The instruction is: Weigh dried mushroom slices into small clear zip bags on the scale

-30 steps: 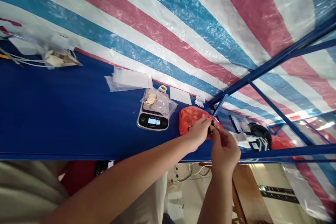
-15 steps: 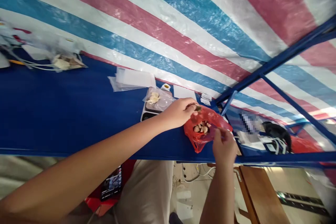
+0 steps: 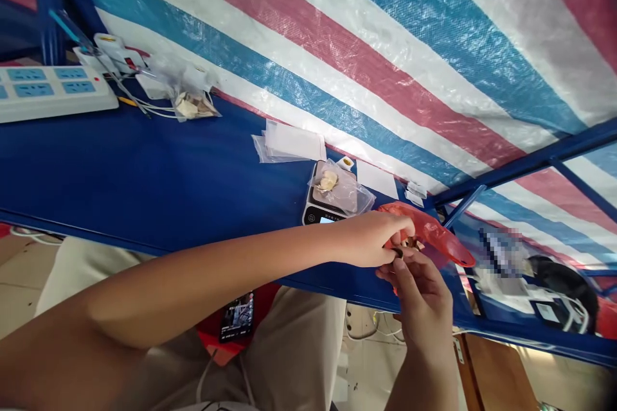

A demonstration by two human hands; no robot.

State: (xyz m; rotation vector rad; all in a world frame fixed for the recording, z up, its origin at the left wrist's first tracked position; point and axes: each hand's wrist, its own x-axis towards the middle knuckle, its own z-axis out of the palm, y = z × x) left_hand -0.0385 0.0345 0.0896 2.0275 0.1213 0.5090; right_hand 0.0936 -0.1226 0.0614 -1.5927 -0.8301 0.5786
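Note:
Both my hands meet over the red plastic bag point(image 3: 436, 236) on the blue table. My left hand point(image 3: 373, 237) is closed, with its fingertips on a small dark piece point(image 3: 398, 253) whose kind I cannot make out. From below, my right hand point(image 3: 419, 286) pinches the same piece between thumb and fingers. Brownish chunks point(image 3: 412, 243) show in the bag's mouth, mostly hidden by my hands. Left of the bag stands a digital scale point(image 3: 313, 213), bearing a clear plastic bag point(image 3: 361, 198) with pale pieces point(image 3: 328, 180) in it.
Clear bags with white paper point(image 3: 295, 141), a white sheet point(image 3: 376, 178) and small white packets point(image 3: 415, 192) lie along the striped sheeting. A power strip point(image 3: 53, 93) and cables are far left. A blue metal frame point(image 3: 515, 164) rises at right. A phone point(image 3: 237, 317) rests at my lap.
My right hand has let go of the red bag's edge and come to my left hand at the dark piece. My left hand has lowered. The view has swung left.

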